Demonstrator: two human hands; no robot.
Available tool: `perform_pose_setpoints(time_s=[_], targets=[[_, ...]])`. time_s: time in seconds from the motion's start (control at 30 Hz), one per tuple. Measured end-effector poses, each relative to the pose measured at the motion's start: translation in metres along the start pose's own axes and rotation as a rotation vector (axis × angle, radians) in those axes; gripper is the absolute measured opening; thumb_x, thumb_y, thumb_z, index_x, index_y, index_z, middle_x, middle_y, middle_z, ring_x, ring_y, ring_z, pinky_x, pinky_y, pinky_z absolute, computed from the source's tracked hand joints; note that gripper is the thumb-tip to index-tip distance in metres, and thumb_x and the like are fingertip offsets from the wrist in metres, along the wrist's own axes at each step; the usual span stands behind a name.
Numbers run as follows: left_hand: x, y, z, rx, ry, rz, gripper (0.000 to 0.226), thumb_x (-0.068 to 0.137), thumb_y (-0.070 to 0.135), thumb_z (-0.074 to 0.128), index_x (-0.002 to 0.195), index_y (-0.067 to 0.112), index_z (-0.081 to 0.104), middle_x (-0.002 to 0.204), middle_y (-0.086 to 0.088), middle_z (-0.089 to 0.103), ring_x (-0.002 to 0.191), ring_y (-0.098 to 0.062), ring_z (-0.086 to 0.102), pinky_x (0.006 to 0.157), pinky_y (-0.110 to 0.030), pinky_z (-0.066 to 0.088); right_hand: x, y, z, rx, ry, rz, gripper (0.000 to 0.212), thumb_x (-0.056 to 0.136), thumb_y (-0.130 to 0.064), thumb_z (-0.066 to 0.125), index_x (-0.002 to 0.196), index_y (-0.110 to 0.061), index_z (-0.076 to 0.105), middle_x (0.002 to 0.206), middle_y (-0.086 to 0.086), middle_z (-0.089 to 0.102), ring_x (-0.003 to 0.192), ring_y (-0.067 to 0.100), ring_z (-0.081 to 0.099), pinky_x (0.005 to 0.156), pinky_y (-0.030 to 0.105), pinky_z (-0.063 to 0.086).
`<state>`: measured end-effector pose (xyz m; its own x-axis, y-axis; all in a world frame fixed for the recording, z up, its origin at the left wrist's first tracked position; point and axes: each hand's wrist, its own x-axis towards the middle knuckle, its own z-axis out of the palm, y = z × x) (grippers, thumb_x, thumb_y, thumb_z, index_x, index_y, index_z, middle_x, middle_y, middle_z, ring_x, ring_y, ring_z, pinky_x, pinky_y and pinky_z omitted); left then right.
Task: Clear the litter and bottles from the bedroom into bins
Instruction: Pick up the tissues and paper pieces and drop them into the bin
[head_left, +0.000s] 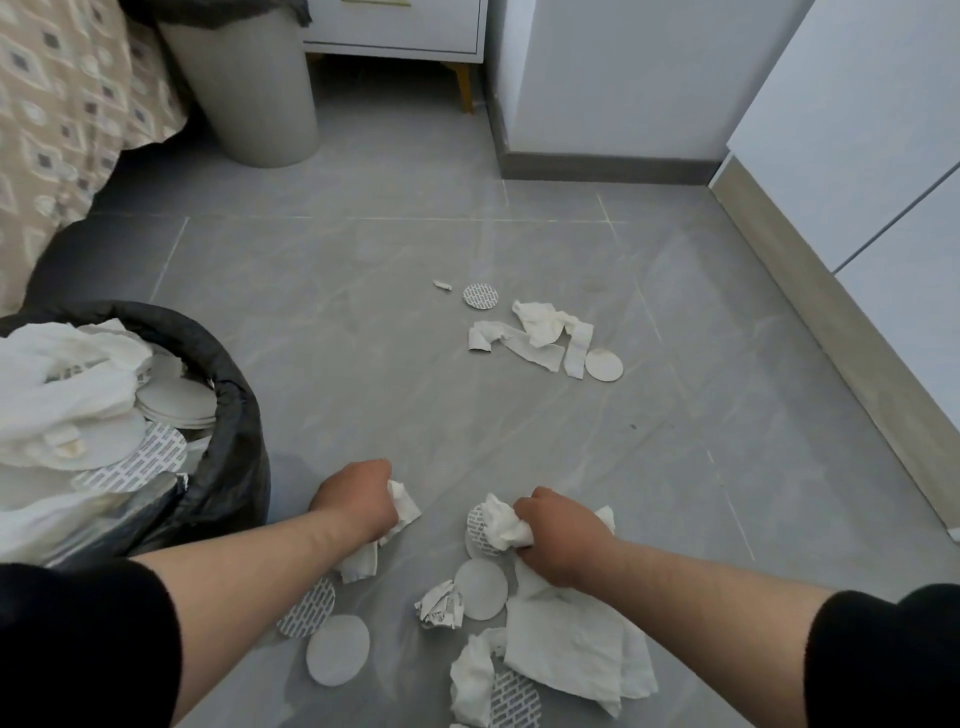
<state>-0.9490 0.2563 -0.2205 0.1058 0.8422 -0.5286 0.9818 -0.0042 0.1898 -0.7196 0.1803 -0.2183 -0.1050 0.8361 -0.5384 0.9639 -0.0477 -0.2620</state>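
Left grip (358, 501) clutches a crumpled white tissue (404, 508), black-bagged bin (236, 384) just left; right grip (561, 538) clutches a white tissue wad (501, 525), round white paper discs (480, 590) beside it.

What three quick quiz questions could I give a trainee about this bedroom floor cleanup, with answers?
1. True or false: the black-lined bin holds tissue and round discs.
2. What is in the grip of the left hand and the right hand?
3. The far litter pile lies: A) on the bed, B) on the floor, C) in a drawer.
Key: 1 true; 2 crumpled tissue in each; 3 B.
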Motion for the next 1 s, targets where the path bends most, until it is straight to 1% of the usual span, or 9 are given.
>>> perform_pose_setpoints(time_s=[0.07, 0.17, 0.23, 0.4, 0.47, 0.6, 0.73, 0.9, 1.0], targets=[[-0.002, 0.002, 0.002, 0.031, -0.021, 0.022, 0.011, 0.073, 0.015, 0.058, 0.081, 0.02, 0.051, 0.105, -0.003, 0.064, 0.1, -0.026, 0.061, 0.068, -0.024, 0.04, 0.001, 0.003, -0.001, 0.019, 0.003, 0.0, 0.018, 0.085, -0.021, 0.054, 0.101, -0.013, 0.054, 0.083, -0.005, 0.043, 0.094, 0.025, 0.057, 0.075, 0.032, 0.04], [-0.005, 0.004, 0.0, 0.047, -0.027, 0.055, 0.007, 0.074, 0.016, 0.056, 0.073, 0.019, 0.049, 0.101, -0.002, 0.065, 0.096, -0.025, 0.062, 0.066, -0.025, 0.04, 0.0, 0.007, -0.003, 0.065, 0.032, 0.003, 0.024, 0.084, -0.02, 0.055, 0.106, -0.012, 0.054, 0.102, 0.007, 0.06, 0.098, 0.029, 0.059, 0.078, 0.035, 0.044], [-0.005, 0.004, -0.003, 0.038, -0.016, 0.065, 0.013, 0.074, 0.016, 0.055, 0.068, 0.018, 0.044, 0.095, -0.002, 0.063, 0.093, -0.026, 0.062, 0.064, -0.025, 0.037, -0.002, 0.008, -0.004, 0.081, 0.066, 0.007, 0.035, 0.084, -0.025, 0.06, 0.116, -0.014, 0.052, 0.115, 0.008, 0.054, 0.099, 0.029, 0.059, 0.079, 0.034, 0.044], [-0.008, 0.002, -0.009, 0.013, -0.022, 0.085, 0.013, 0.075, 0.014, 0.053, 0.068, 0.019, 0.042, 0.09, -0.002, 0.058, 0.085, -0.025, 0.057, 0.063, -0.026, 0.036, -0.015, 0.011, -0.005, 0.122, -0.026, -0.001, 0.099, 0.059, -0.052, 0.079, 0.14, -0.024, 0.031, 0.134, -0.001, 0.027, 0.117, 0.023, 0.049, 0.098, 0.03, 0.043], [-0.009, 0.001, -0.008, 0.024, -0.065, 0.109, 0.007, 0.077, 0.015, 0.051, 0.077, 0.021, 0.047, 0.098, -0.003, 0.058, 0.09, -0.024, 0.058, 0.067, -0.026, 0.04, -0.017, 0.014, -0.006, 0.035, -0.083, -0.033, 0.107, 0.057, -0.049, 0.081, 0.144, -0.024, 0.024, 0.138, 0.0, 0.023, 0.124, 0.024, 0.043, 0.103, 0.031, 0.041], [-0.011, 0.0, 0.0, 0.039, -0.113, 0.133, 0.017, 0.081, 0.019, 0.051, 0.096, 0.018, 0.044, 0.117, -0.01, 0.042, 0.103, -0.031, 0.055, 0.083, -0.032, 0.045, -0.015, 0.016, -0.008, -0.135, -0.086, -0.067, 0.089, 0.065, -0.041, 0.081, 0.137, -0.017, 0.034, 0.131, 0.005, 0.037, 0.121, 0.025, 0.042, 0.102, 0.034, 0.041], [-0.017, 0.0, 0.007, 0.162, -0.073, 0.181, 0.043, 0.078, 0.026, 0.064, 0.113, 0.015, 0.042, 0.12, -0.009, 0.034, 0.107, -0.03, 0.049, 0.083, -0.032, 0.044, -0.017, 0.019, -0.002, -0.183, -0.051, -0.064, 0.072, 0.067, -0.044, 0.077, 0.124, -0.016, 0.044, 0.123, 0.006, 0.042, 0.115, 0.025, 0.043, 0.097, 0.032, 0.04], [-0.02, 0.004, 0.011, 0.196, -0.076, 0.189, 0.033, 0.082, 0.014, 0.054, 0.113, 0.016, 0.044, 0.12, -0.01, 0.045, 0.109, -0.031, 0.052, 0.08, -0.032, 0.041, -0.018, 0.02, -0.004, -0.163, -0.015, -0.018, 0.057, 0.069, -0.046, 0.075, 0.108, -0.018, 0.045, 0.115, 0.004, 0.053, 0.107, 0.024, 0.049, 0.081, 0.03, 0.038], [-0.02, 0.005, 0.012, 0.2, -0.099, 0.207, 0.021, 0.08, 0.009, 0.049, 0.099, 0.019, 0.049, 0.115, -0.008, 0.057, 0.106, -0.029, 0.058, 0.074, -0.029, 0.041, -0.02, 0.017, -0.004, -0.121, -0.058, 0.023, 0.054, 0.071, -0.046, 0.073, 0.108, -0.02, 0.044, 0.109, 0.004, 0.062, 0.101, 0.025, 0.058, 0.072, 0.031, 0.038]])
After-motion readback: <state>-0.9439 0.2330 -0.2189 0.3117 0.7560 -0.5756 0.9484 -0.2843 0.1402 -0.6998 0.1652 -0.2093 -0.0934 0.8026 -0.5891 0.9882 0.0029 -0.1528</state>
